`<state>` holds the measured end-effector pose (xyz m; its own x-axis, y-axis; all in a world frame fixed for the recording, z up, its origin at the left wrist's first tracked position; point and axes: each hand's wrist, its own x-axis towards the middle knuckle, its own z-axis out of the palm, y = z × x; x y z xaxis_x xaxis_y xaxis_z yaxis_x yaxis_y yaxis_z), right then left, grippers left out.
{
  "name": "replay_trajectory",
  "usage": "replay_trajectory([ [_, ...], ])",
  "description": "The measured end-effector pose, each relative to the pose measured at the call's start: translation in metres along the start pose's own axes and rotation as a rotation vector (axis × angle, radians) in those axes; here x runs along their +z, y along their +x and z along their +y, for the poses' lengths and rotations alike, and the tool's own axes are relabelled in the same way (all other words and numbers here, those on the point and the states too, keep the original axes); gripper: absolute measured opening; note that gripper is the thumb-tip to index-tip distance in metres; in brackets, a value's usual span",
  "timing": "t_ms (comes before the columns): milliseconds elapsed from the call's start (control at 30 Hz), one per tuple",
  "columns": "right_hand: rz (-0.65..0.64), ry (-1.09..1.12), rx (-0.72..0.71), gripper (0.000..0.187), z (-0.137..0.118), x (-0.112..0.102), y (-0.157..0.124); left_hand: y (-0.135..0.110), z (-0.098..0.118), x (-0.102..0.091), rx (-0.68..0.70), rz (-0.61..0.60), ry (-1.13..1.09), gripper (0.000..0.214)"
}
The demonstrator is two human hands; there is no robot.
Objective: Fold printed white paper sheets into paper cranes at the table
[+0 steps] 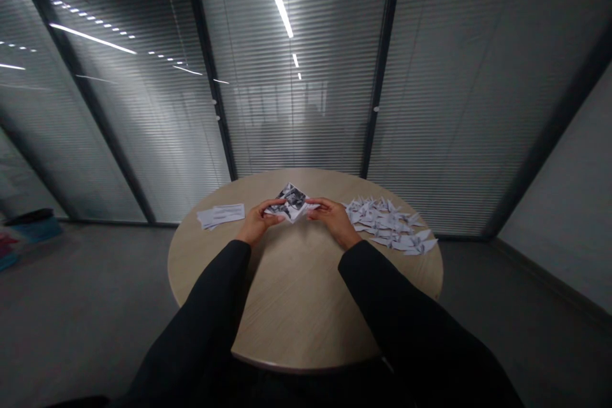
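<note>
Between my two hands, above the far half of the round table, is a partly folded paper (292,201) with a dark printed pattern and white edges. My left hand (261,220) pinches its left corner between thumb and fingers. On the other side my right hand (335,218) grips the right corner in the same way. To the right of my right hand lies a cluster of folded white paper cranes (389,224), several in rows. A small stack of flat paper sheets (220,215) rests to the left of my left hand.
The round wooden table (306,306) stands in front of me. Behind it rises a glass partition with blinds (306,121) and dark frames. A blue bin (36,226) with a dark rim sits on the floor at far left. A pale wall (568,217) is at right.
</note>
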<state>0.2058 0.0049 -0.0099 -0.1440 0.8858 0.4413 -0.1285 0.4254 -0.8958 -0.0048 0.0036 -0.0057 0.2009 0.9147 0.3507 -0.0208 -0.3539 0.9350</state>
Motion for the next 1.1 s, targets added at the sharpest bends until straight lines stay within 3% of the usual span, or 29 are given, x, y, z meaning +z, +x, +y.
replay_trajectory([
  [133, 0.008, -0.016, -0.034, 0.042, 0.005, -0.002, 0.002, 0.001, 0.0, 0.0, 0.049, 0.001, -0.022, 0.057],
  [367, 0.084, -0.033, -0.048, 0.05, 0.006, -0.003, 0.005, 0.001, 0.0, -0.005, 0.077, 0.11, -0.008, 0.043],
  [767, 0.166, -0.255, -0.099, 0.033, -0.005, 0.0, 0.001, 0.001, 0.004, -0.008, 0.118, 0.235, 0.11, 0.04],
  [1100, 0.178, -0.295, -0.123, 0.03, -0.001, -0.002, 0.002, 0.001, -0.001, -0.009, 0.215, 0.295, 0.223, 0.033],
])
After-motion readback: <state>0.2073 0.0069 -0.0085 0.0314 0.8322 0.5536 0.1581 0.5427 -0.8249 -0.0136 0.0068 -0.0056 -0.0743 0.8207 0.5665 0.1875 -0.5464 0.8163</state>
